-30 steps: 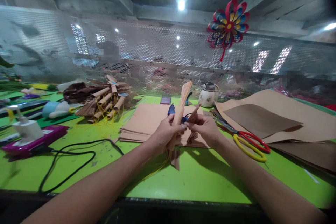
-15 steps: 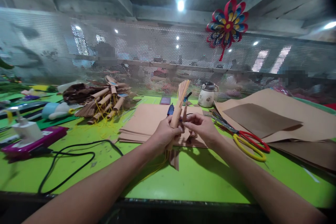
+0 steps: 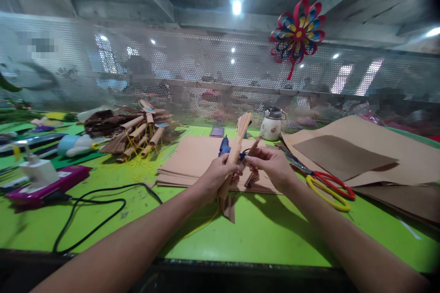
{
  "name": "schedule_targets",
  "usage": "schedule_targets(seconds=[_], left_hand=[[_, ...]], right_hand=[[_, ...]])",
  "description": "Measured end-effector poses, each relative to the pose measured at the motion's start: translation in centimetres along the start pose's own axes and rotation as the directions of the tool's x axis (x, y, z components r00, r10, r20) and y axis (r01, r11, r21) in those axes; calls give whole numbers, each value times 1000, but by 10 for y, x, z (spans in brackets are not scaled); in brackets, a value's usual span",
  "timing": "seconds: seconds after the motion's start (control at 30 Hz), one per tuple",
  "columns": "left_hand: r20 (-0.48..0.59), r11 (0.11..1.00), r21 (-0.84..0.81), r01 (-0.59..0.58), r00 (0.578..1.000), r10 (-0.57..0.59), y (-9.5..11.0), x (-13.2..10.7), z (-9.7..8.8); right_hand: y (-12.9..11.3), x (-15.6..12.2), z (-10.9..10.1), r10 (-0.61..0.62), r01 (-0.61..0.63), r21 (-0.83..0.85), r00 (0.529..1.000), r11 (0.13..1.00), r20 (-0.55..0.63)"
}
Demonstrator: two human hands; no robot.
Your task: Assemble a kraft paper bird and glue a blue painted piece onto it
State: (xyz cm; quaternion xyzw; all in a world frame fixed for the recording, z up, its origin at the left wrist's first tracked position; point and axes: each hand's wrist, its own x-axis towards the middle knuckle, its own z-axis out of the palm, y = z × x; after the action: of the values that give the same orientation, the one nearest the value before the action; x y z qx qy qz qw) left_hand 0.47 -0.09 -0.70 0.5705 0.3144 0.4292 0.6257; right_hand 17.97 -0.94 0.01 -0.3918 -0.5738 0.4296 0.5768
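Note:
My left hand [image 3: 216, 174] is wrapped round a brown paper roll [image 3: 234, 153] with a pleated, fanned upper end. Yellow string [image 3: 206, 223] hangs below that hand. To its right, my right hand [image 3: 270, 165] pinches a small brown paper strip [image 3: 255, 145] between thumb and fingers, apart from the roll. Just behind the roll, a blue tool that looks like a glue gun [image 3: 224, 146] is partly hidden. Under both hands lies a stack of brown paper sheets [image 3: 190, 158]. A small folded paper piece [image 3: 252, 179] shows below my right hand.
Scissors [image 3: 328, 187] with red and yellow handles lie at right beside large brown paper sheets [image 3: 357, 146]. Finished-looking paper rolls [image 3: 137, 135] are piled at left. A purple power strip [image 3: 65, 185], a black cable [image 3: 123, 203] and a white jug [image 3: 271, 126] stand around the green table [image 3: 268, 242].
My right hand has moved a little to the right, away from the roll, with the paper strip. The roll has tilted slightly to the right, and more of the blue tool shows.

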Motion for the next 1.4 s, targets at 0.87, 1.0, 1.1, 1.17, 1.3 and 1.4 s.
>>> schedule_targets(seconds=[0.87,1.0,1.1,1.17,1.3,1.4], left_hand=[[85,1000,17,-3,996,2,6,-9,10],[68,999,52,-3,998,0,8,-10,10],[58,997,72,-3,998,-1,8,-10,10],[60,996,85,-2,998,-3,8,-9,9],[77,996,94,-1,997,-7,7,-8,8],[80,996,92,1,997,-9,5,-7,7]], right_hand=[[-2,-1,-3,-268,256,-162,962,953,-57],[-6,0,-5,-254,248,-107,966,963,-42],[-9,1,-9,-180,182,15,978,983,-106],[-10,2,-11,-92,110,119,985,987,-146],[-9,3,-10,0,27,186,990,982,-144],[-8,3,-7,38,-9,200,989,980,-142]])
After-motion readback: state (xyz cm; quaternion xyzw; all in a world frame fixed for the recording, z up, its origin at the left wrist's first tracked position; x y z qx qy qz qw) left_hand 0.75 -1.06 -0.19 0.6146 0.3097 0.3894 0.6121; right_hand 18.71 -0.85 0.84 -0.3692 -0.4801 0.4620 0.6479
